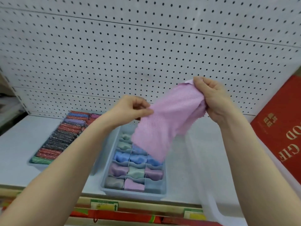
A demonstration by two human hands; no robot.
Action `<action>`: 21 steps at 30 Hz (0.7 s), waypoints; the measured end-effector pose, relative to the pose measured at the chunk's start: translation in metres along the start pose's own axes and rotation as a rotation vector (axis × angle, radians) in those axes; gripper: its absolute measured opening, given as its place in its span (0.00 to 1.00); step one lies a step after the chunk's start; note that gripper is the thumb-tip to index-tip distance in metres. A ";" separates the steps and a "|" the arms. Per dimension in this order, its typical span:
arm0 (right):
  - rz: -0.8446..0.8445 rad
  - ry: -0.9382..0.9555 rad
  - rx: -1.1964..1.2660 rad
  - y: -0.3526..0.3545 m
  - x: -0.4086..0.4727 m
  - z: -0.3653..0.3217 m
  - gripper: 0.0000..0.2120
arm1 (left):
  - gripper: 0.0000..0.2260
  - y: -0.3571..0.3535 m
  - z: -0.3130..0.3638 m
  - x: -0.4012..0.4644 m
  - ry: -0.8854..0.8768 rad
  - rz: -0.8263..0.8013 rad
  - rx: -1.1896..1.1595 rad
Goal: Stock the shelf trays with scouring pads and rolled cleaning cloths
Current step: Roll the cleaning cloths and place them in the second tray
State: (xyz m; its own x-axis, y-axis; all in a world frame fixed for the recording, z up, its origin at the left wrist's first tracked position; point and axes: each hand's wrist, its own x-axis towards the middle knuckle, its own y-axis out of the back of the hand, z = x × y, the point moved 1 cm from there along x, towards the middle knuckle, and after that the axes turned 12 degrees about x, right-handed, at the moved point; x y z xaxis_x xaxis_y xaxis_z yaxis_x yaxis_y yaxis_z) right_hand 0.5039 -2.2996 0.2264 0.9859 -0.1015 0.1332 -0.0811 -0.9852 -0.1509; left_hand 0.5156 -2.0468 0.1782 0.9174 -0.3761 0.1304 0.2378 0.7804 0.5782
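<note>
I hold an unrolled pink cleaning cloth [167,121] up in front of the pegboard, above the shelf. My left hand [132,110] pinches its near left edge. My right hand [211,97] grips its upper right end, bunching it there. Below the cloth sits a blue divided tray [112,162] with rolled cloths in blue, purple, green and pink in its compartments; the cloth hides the tray's far right part. To the left lies a second tray [35,163] packed with rows of scouring pads [61,137] in red, black, purple and green.
A white shelf [19,144] carries both trays, backed by a white pegboard [146,54]. A red gift box [283,128] leans at the right. Price labels [104,205] line the shelf's front edge, with red packaging below.
</note>
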 end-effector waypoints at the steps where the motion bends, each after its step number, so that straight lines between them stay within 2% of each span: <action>1: 0.018 -0.004 -0.007 -0.001 0.000 0.002 0.09 | 0.03 0.002 -0.006 0.000 0.010 0.036 -0.037; 4: 0.044 -0.014 0.013 -0.010 0.001 0.009 0.09 | 0.05 0.009 -0.015 0.003 0.080 0.149 -0.129; 6: 0.003 -0.024 0.025 -0.012 0.000 0.011 0.07 | 0.07 0.013 -0.017 0.004 0.094 0.219 -0.140; 9: -0.072 -0.019 -0.113 -0.012 -0.002 0.014 0.07 | 0.07 0.020 -0.016 0.003 0.100 0.262 -0.130; 13: -0.008 -0.009 -0.085 -0.010 0.002 0.019 0.02 | 0.07 0.028 -0.023 -0.001 0.116 0.254 -0.036; 15: -0.011 0.015 -0.105 -0.013 0.003 0.022 0.06 | 0.07 0.024 -0.024 -0.003 0.096 0.197 0.089; 19: -0.185 0.058 -0.223 -0.042 -0.005 0.029 0.09 | 0.25 -0.007 -0.005 0.002 -0.044 -0.009 0.059; 21: -0.260 0.042 -0.254 -0.054 -0.009 0.031 0.06 | 0.23 -0.023 0.004 0.005 -0.055 0.010 -0.041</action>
State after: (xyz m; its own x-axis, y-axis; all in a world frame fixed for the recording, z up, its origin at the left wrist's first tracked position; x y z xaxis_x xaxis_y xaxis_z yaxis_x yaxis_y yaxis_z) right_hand 0.5044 -2.2412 0.2030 0.9718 0.1568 0.1764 0.1328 -0.9812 0.1404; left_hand 0.5132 -2.0689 0.1689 0.9010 -0.3944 0.1807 0.2428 0.8037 0.5432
